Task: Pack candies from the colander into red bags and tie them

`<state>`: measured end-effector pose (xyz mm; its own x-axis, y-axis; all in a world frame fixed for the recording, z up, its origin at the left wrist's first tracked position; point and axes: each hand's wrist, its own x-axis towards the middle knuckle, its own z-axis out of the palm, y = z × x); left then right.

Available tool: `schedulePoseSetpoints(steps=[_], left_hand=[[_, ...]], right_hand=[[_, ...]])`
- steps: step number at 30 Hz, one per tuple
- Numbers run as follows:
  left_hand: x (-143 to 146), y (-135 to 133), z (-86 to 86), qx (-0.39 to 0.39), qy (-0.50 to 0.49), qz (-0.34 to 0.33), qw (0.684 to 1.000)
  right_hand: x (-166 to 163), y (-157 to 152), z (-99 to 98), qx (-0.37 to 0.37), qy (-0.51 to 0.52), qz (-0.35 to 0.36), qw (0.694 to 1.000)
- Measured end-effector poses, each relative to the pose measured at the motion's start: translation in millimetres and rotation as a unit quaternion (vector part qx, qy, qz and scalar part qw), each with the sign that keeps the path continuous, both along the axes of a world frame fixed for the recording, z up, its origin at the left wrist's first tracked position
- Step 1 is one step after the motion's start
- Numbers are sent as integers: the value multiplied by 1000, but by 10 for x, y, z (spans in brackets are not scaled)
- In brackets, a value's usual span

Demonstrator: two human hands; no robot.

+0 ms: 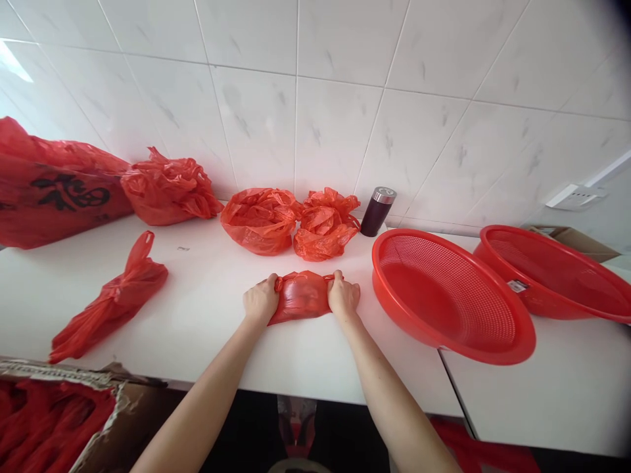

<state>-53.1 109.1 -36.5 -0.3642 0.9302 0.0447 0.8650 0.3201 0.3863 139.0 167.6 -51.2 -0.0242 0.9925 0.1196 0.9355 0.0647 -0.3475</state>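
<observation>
Your bare forearms (pixel 210 401) over front edge of white counter (pixel 305 361). Left hand (pixel 261 299), right hand (pixel 344 295): fingers pinching opposite top ends of bulging red plastic bag (pixel 302 297).

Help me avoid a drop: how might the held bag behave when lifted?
The bag is likely floppy: its film looks thin and wrinkled. The bulging middle may sag between the left hand and right hand. Its shine suggests a slippery surface; weight can't be told.

Bare, slim forearms (pixel 210 387), bare fingers (pixel 271 284)
</observation>
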Motion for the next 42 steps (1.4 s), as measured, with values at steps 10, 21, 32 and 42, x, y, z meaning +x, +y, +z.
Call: schedulePoseSetpoints(steps=[10,21,32,42], left_hand=[[-40,-62,-59,128,-158,-5,979],[207,-366,194,165,-503,-134,838],[190,-808,-34,185,-521,6,834],[95,-1014,140,161,-670,56,722]], right_hand=[[126,-20,-30,58,188,8,980],[195,22,-125,139,443,-30,885],[126,44,-155,146,411,-99,894],[177,-42,-96,103,462,-2,881]])
